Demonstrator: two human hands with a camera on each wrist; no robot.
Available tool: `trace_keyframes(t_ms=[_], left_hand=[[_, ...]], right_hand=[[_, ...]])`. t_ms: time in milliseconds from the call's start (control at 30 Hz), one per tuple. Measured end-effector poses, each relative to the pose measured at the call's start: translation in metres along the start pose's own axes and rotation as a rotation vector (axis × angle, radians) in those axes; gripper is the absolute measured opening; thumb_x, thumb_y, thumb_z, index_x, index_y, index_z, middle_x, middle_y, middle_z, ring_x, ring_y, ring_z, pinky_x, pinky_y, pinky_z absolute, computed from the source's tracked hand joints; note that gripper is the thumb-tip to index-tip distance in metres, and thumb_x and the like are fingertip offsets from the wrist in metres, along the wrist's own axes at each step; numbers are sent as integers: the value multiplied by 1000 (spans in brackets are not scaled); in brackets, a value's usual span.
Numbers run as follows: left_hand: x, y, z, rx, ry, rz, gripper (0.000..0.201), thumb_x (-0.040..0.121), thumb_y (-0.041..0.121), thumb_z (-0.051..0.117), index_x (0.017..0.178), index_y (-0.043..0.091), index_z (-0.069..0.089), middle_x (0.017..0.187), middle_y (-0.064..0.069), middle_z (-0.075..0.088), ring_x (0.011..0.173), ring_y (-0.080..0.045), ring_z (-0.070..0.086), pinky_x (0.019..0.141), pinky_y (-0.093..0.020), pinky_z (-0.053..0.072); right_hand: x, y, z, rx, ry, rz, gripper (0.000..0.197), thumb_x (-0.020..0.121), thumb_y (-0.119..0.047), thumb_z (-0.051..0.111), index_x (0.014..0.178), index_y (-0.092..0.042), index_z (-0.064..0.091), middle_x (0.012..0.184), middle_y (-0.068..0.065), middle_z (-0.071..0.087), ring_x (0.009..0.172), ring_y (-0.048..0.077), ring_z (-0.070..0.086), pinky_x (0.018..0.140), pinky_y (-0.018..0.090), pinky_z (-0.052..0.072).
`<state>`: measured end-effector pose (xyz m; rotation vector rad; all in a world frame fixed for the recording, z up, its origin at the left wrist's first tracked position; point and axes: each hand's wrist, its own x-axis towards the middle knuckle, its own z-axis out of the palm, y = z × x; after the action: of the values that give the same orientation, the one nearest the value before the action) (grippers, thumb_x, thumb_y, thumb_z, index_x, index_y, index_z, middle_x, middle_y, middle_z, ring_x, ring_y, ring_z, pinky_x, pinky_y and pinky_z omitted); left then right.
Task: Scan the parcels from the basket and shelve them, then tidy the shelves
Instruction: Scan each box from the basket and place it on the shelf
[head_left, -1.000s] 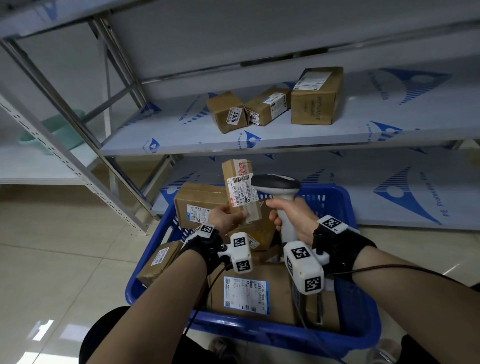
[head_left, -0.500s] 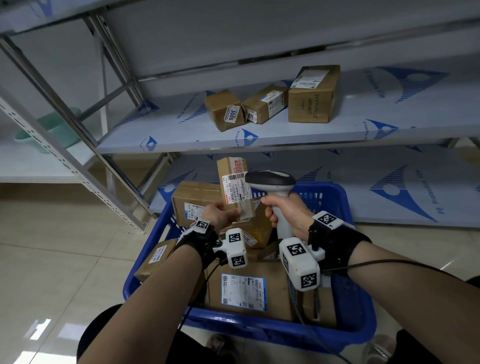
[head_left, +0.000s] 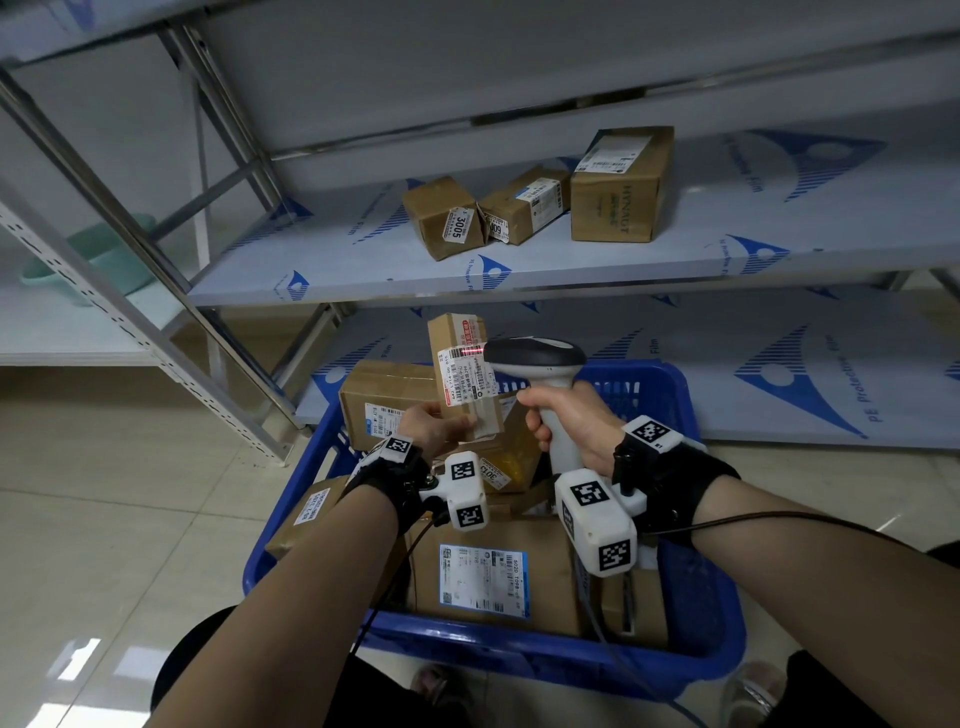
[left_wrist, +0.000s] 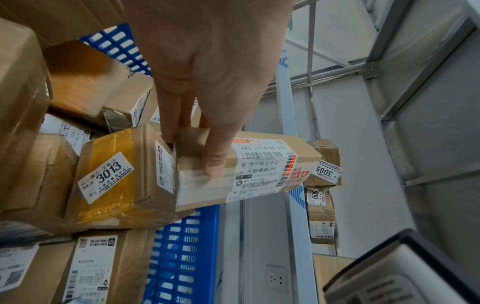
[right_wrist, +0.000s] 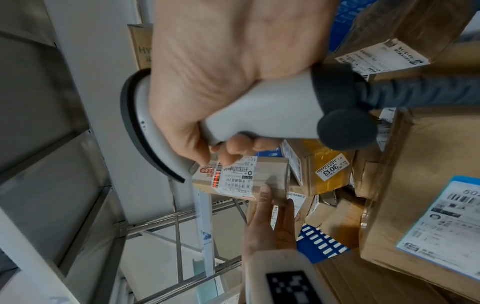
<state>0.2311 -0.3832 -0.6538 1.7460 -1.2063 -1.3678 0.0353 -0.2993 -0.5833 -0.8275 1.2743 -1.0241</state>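
Above the blue basket (head_left: 691, 644), the left hand (head_left: 431, 423) pinches a small parcel (head_left: 460, 364) upright so its label faces the scanner (head_left: 535, 358), which the right hand (head_left: 571, 428) grips, red line on the barcode.

Bkgd items: pale green plastic basin (head_left: 88, 260) on a white side ledge at far L, partly hidden behind the perforated metal upright (head_left: 130, 332) of the rack. Glossy beige floor tiles (head_left: 130, 519) w/ window glare at lower L. White wall socket (left_wrist: 276, 278) low on the wall, seen in L-wrist view. Grey wall (head_left: 467, 62) behind the rack. Dark cable (head_left: 779, 517) runs across the R forearm.
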Motion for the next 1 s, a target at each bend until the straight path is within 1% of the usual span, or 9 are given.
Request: trace_keyframes(t_ms=[133,267,400,600,767,1000], left_hand=[[-2,1,0,6,2,7,34,72,16,81,101,4,66,89,-8,73,70,-16,68,62,-27,53],[-3,3,-1,8,-7,1,34,74,16,80,103,4,66,87,-7,72,67,-14,68,58,-25,51],[-3,3,-3,14,4,-2,35,74,17,80,103,5,66,85,-6,72,66,-14,67,59,-25,51],[-6,5,-3,10,-10,-5,31,76,15,78,102,5,65,82,-4,72,63,-12,67,57,-23,50],[-5,4,-4,21,-18,0,36,74,17,80,104,4,66,91,-9,73,67,-14,68,59,-25,51],[-9,8,-4,38,-21,-10,37,74,17,80,106,3,65,84,-5,72,63,-12,67,55,-23,50]], right_hand=[[1,-1,-1,-7,-5,2,21,88,-13,62,67,-8,59,56,4,55,45,12,48,50,26,42],[0,-2,-2,4,-14,20,16,89,-13,62,75,-6,61,57,5,56,46,13,48,49,26,42],[0,-2,-1,-1,-8,30,12,89,-15,64,81,-5,62,59,6,58,45,12,48,48,26,42],[1,-3,-1,-5,-15,21,16,89,-15,63,75,-7,62,58,5,57,46,12,48,50,27,42],[1,-3,-1,-2,-16,16,15,89,-14,62,76,-6,62,59,6,55,48,13,47,51,27,42],[1,-3,-3,36,-28,25,15,90,-13,60,76,-6,60,57,6,53,46,13,45,48,26,40]])
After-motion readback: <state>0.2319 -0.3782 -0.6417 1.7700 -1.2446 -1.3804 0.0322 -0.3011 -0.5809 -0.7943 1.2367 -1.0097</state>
